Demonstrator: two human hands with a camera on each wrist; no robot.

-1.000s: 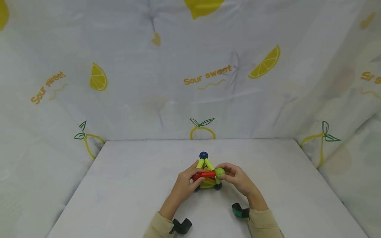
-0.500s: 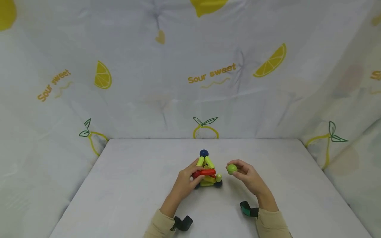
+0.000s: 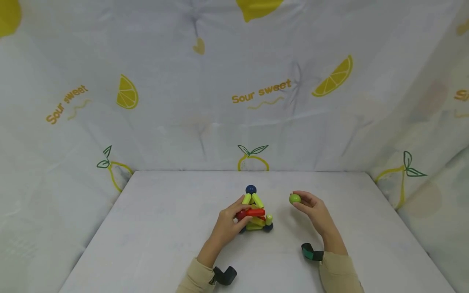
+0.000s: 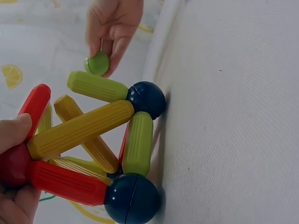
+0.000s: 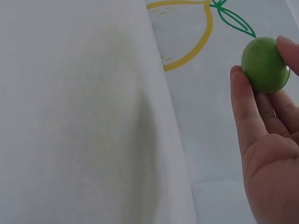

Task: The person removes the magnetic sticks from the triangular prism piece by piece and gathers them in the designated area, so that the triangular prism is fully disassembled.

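Note:
A structure of coloured rods and balls stands on the table. My left hand [image 3: 228, 221] grips its red ball [image 4: 14, 164], thumb against a red rod [image 3: 255, 212]. Dark blue balls [image 4: 132, 199] sit at the structure's corners, joined by yellow rods [image 4: 81, 129], a red rod and yellow-green rods [image 4: 138, 143]. One yellow-green rod [image 3: 269, 219] sticks up from the right corner ball with its top end bare. To the right of the structure and apart from it, my right hand [image 3: 318, 212] pinches a green ball [image 5: 265, 65] between thumb and fingers, above the table.
The white table [image 3: 176, 211] extends on both sides of the hands. Behind it hangs a white cloth [image 3: 205, 122] printed with lemons. A black strap piece [image 3: 225, 276] sits at the left wrist, and a black and green one [image 3: 312, 253] at the right.
My right hand has pulled the green ball off the ends of the red and yellow-green rods and carried it right and away from me. The left hand keeps its grip on the structure.

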